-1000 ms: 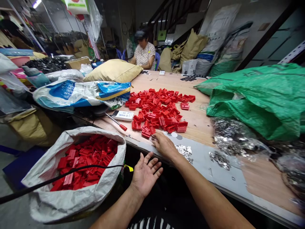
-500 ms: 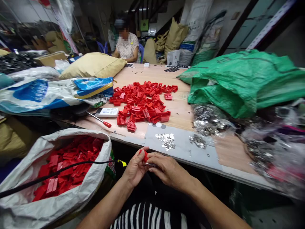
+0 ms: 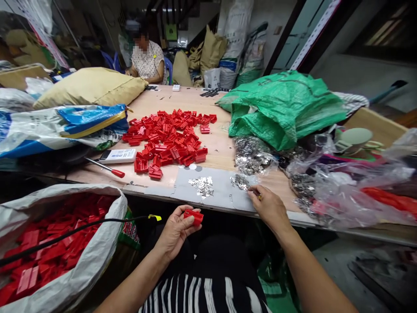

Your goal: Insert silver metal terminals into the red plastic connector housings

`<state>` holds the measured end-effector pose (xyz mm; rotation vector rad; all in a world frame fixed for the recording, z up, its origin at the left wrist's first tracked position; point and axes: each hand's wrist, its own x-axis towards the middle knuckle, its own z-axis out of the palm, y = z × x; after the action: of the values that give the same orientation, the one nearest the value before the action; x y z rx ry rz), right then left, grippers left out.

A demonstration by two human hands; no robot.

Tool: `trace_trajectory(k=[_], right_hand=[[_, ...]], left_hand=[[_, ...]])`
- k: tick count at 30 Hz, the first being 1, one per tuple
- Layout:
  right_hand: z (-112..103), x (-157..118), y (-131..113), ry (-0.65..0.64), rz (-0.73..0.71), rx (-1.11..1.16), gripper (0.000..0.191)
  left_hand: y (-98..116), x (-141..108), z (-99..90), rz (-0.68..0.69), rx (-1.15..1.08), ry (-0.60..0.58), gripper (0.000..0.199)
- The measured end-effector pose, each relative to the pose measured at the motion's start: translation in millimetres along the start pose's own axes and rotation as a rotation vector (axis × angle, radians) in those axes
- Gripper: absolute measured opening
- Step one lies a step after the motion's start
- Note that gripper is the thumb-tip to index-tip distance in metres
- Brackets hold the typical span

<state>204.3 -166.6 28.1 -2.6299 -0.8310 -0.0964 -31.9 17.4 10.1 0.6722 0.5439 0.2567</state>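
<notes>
My left hand (image 3: 177, 230) pinches a red plastic part (image 3: 194, 217) just in front of the table's near edge. The part is a small block shape with a ridged upper side. My right hand (image 3: 269, 206) reaches to the table edge, its thumb and fingertips drawn together beside a small heap of shiny metal pieces (image 3: 240, 181). Whatever those fingertips may hold is hidden or too small to name. Left of that heap, a second spread of small flat metal pieces (image 3: 202, 187) lies on a grey sheet (image 3: 224, 201).
Red parts (image 3: 169, 141) are piled on the table (image 3: 224, 152). An open white sack (image 3: 114, 243) of red parts stands at left, a black cord across it. A red-handled screwdriver (image 3: 117, 173), a green sack (image 3: 280, 108) and bagged metal pieces lie around. A person sits opposite.
My right hand has left the red part and moved right to the small metal heap. My left hand keeps the part, now more exposed. The view has turned to the right.
</notes>
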Motion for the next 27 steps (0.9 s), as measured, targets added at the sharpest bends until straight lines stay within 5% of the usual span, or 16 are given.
trace_trajectory(k=[15,27], right_hand=[[9.6,10.9,-0.2,0.023,0.004,-0.086,0.015],[-5.1,-7.7,15.1,-0.111,-0.068,0.258,0.022]], left_hand=[[-8.2,-1.0,1.9,0.003,0.104,0.000,0.033],[-9.0,-0.9,2.1,-0.003,0.112,0.001,0.032]])
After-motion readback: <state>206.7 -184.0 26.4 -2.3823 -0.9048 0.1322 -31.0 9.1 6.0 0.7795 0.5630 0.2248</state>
